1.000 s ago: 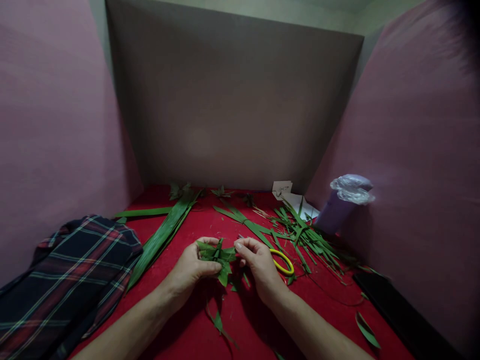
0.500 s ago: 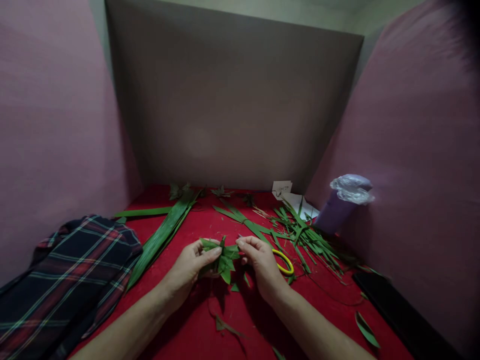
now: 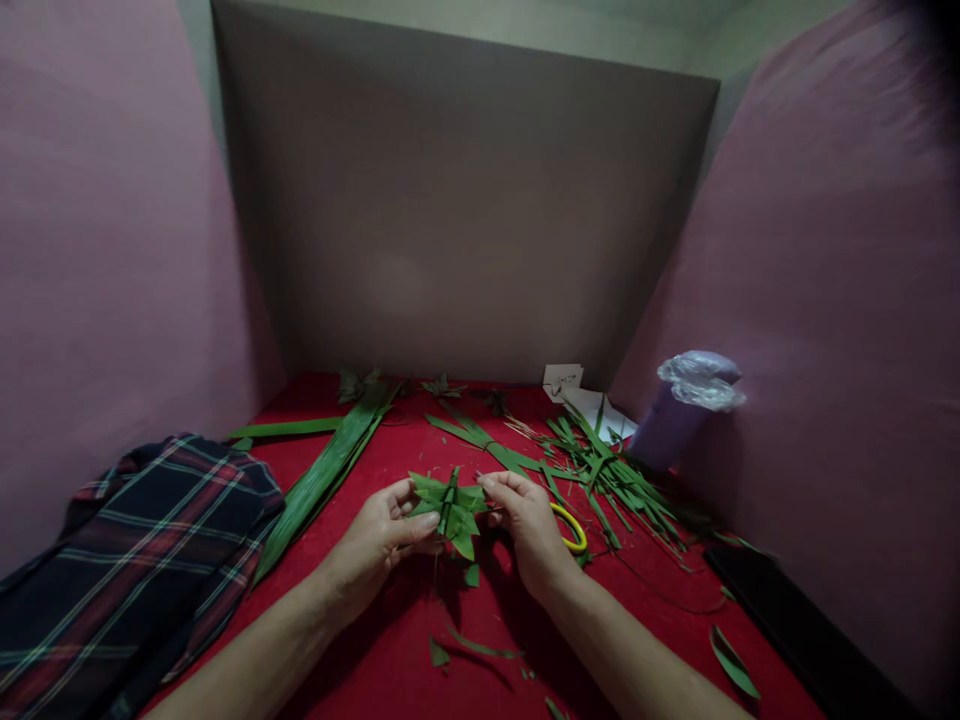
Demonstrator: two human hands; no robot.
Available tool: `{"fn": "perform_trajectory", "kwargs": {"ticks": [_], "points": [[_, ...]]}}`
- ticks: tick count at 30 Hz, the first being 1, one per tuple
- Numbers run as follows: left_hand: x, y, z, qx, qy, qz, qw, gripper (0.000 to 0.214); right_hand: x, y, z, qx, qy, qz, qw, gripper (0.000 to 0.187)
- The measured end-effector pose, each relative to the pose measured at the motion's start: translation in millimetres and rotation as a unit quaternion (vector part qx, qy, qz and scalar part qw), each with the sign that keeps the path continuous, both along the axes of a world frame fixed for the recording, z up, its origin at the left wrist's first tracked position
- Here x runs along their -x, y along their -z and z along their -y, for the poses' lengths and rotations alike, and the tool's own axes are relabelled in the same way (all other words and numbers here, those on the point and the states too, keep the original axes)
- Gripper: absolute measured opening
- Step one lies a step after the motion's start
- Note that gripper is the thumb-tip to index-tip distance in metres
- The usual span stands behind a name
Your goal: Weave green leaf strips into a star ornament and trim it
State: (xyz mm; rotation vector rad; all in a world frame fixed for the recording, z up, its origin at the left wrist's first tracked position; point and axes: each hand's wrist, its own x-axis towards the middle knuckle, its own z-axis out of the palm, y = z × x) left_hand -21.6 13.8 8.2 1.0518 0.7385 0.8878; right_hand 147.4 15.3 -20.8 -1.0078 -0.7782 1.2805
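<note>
A small folded figure of green leaf strips (image 3: 452, 508) is held just above the red table (image 3: 390, 640), between both hands. My left hand (image 3: 371, 550) pinches its left side with thumb and fingers closed. My right hand (image 3: 529, 535) pinches its right side, fingers curled. Pointed leaf tips stick out around the figure. Small cut leaf scraps (image 3: 469, 650) lie on the cloth below the hands.
Long green leaves (image 3: 322, 465) lie left of centre; a heap of thin leaf strips (image 3: 607, 475) lies to the right. Yellow-handled scissors (image 3: 570, 530) sit behind my right hand. A plaid cloth (image 3: 127, 560) is at left, a purple cup with plastic (image 3: 686, 405) at right, white paper (image 3: 577, 390) at back.
Both hands have lifted the leaf figure a little and turned it, spreading its tips. A loose leaf scrap has dropped to the cloth below the hands.
</note>
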Motion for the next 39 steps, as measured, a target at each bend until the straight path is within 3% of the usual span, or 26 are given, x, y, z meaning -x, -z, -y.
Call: {"fn": "perform_trajectory", "kwargs": {"ticks": [12, 30, 39], "points": [[0.2, -1.0, -1.6, 0.012, -0.003, 0.004, 1.0, 0.021, 0.3, 0.5, 0.1, 0.0, -0.002, -0.004, 1.0, 0.02], [0.3, 0.8, -0.7, 0.037, -0.042, -0.016, 0.998, 0.03, 4.1, -1.4, 3.5, -0.014, -0.011, 0.009, 1.0, 0.023], [1.1, 1.7, -0.6, 0.021, -0.021, -0.012, 0.999, 0.03, 5.3, -3.8, 4.8, -0.014, -0.019, 0.016, 1.0, 0.023]]}}
